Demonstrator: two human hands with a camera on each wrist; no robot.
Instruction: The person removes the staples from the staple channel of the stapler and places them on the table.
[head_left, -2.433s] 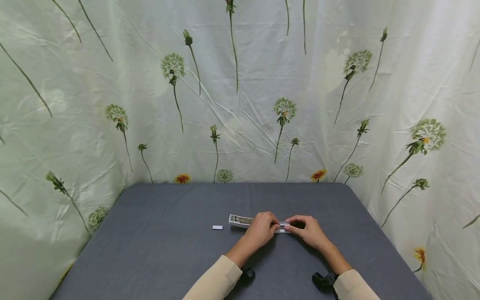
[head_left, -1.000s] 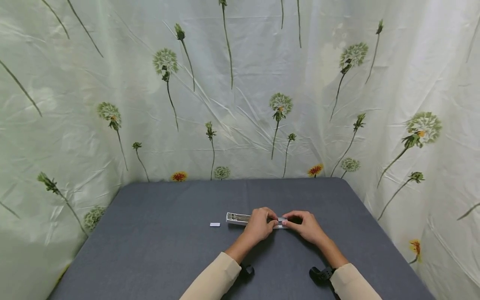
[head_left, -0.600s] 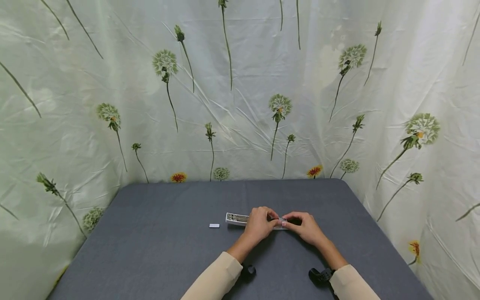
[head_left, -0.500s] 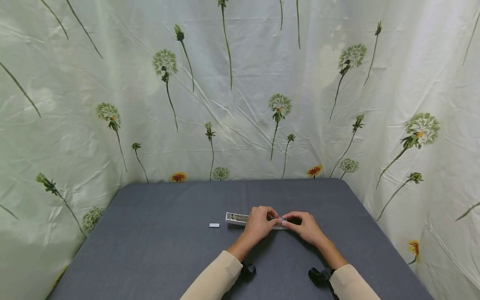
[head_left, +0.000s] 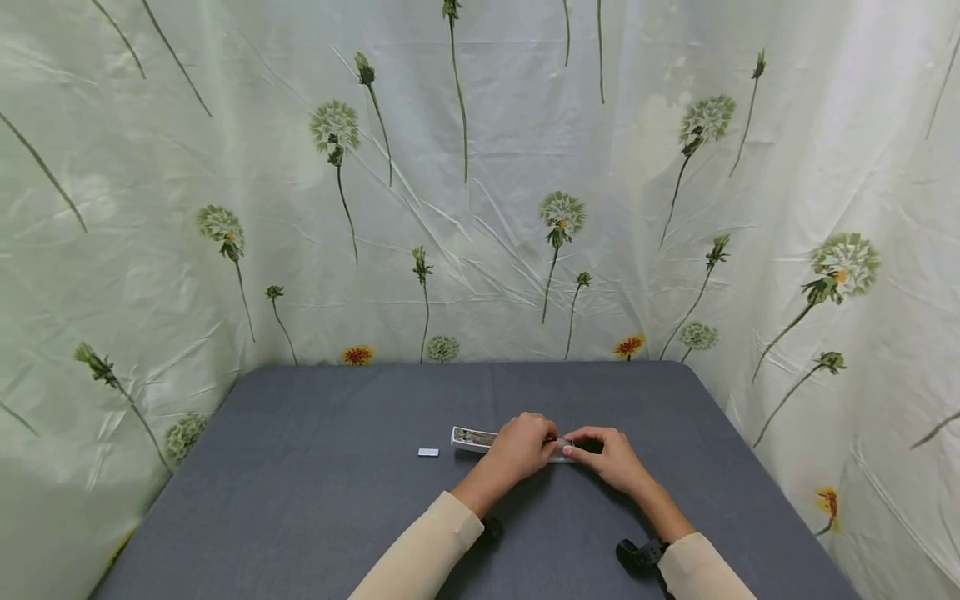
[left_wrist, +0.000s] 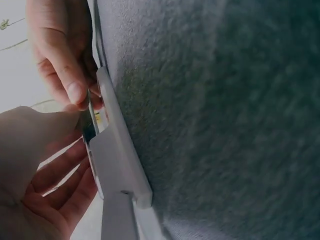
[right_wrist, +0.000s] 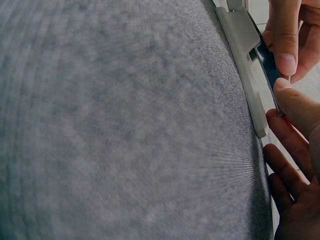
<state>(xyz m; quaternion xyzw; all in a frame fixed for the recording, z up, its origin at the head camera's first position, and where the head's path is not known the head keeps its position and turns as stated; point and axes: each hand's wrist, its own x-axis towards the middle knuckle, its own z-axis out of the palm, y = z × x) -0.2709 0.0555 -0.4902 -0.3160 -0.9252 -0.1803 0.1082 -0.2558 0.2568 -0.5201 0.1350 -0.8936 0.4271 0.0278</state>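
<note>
A white stapler lies unfolded on the table, its long top section out to the left and its metal inside facing up. My left hand bends over its middle, thumb and forefinger pinching a thin metal sliver, apparently a strip of staples, at the magazine. From the other side my right hand pinches the end of the dark metal magazine between thumb and forefinger. Both thumb tips nearly meet there. In the left wrist view the white base runs below the magazine. The fingers hide much of the strip.
A small pale strip, like a row of staples, lies left of the stapler. The grey-covered table reaches back to a flowered curtain. Dark wrist straps sit by the sleeve cuffs.
Both hands stay at the stapler's right half with small finger movements. The left hand tips slightly farther over the magazine. The view shifts a little; the loose strip stays put.
</note>
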